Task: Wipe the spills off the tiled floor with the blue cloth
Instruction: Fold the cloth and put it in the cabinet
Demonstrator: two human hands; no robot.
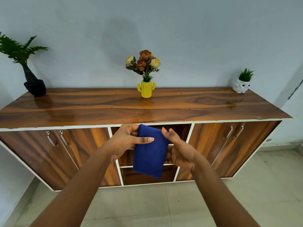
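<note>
A folded blue cloth (150, 153) hangs in the air in front of the cabinet's middle shelves. My left hand (127, 141) grips its upper left part, thumb laid across the front. My right hand (178, 149) is at the cloth's right edge with fingers spread; its fingertips touch the upper edge, and the rest of its hold is hidden behind the cloth. The pale tiled floor (164, 205) lies below, with a few small dark specks near the cabinet's base. No clear spill shows in this view.
A long wooden cabinet (147, 107) stands against the wall, with handled doors left and right and open shelves in the middle. On top are a dark potted plant (33, 84), a yellow cactus vase with flowers (146, 88) and a white owl planter (242, 86).
</note>
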